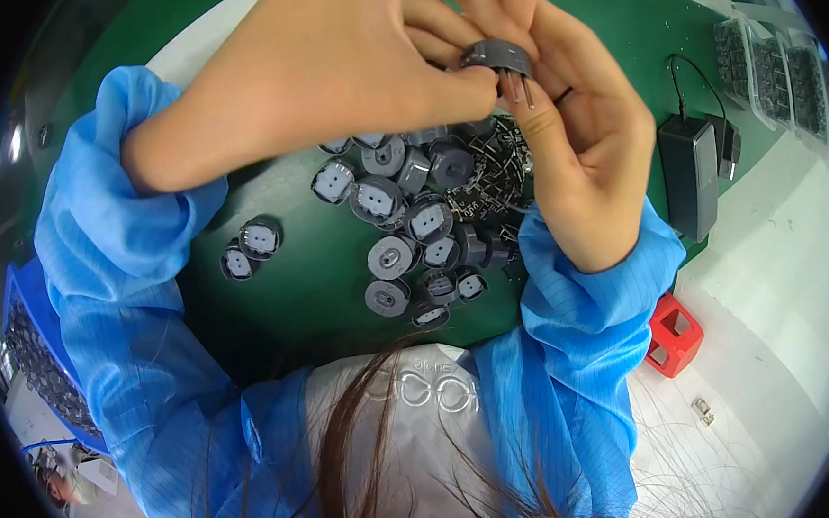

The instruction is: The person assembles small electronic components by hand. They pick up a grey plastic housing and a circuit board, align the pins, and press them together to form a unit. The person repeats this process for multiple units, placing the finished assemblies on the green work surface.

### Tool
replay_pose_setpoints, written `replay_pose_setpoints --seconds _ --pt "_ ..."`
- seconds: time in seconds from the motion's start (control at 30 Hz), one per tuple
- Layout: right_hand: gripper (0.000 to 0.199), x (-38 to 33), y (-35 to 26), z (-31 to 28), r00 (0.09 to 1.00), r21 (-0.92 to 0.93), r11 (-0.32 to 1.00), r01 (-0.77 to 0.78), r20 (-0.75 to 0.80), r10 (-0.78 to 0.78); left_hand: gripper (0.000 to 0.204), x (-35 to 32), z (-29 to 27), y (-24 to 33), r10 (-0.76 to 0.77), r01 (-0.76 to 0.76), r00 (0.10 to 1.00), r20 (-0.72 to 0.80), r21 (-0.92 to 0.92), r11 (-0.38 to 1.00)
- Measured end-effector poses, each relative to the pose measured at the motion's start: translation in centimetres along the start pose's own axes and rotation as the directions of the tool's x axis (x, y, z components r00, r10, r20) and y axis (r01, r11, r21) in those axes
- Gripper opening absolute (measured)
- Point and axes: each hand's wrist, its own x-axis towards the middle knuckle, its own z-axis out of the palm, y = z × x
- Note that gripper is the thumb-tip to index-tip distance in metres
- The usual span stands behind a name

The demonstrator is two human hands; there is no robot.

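My left hand (355, 68) and my right hand (591, 120) meet at the top of the view around a dark grey round plastic housing (497, 56). The left thumb presses against the housing's edge. Thin metal pins (520, 91) stick out from its underside, beside my right thumb. Some fingers are hidden behind the housing. Below the hands lies a pile of similar grey round housings (378, 199), some showing pale inner faces with slots. A heap of small loose metal pins (495, 173) adjoins it. Two housings (259, 238) sit apart, touching each other, by my left sleeve.
A black power adapter (693, 180) with a cable lies right of my right arm. Clear boxes of small parts (769, 76) stand at the far right. A red plastic holder (674, 335) is near my right sleeve. A blue bin (89, 440) of dark parts stands left.
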Motion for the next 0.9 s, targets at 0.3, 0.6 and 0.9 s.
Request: replay_pose_setpoints --seconds 0.3,0.6,0.9 --pt "0.027 -0.5 -4.6 -3.8 0.995 -0.745 0.660 -0.098 -0.096 0.039 0.017 3.4 -8.4 -3.6 0.048 -0.025 0.993 -0.108 0.209 0.978" --pt "0.037 -1.9 -1.8 -5.7 0.960 -0.720 0.653 -0.237 -0.073 0.269 0.022 1.1 -13.0 -8.9 0.258 0.164 0.923 -0.285 0.899 0.405" --pt "0.021 -1.7 -1.4 -5.8 0.936 -0.572 0.741 -0.352 -0.232 0.265 0.037 4.0 -3.2 -4.3 0.274 -0.431 0.898 0.344 0.567 0.701"
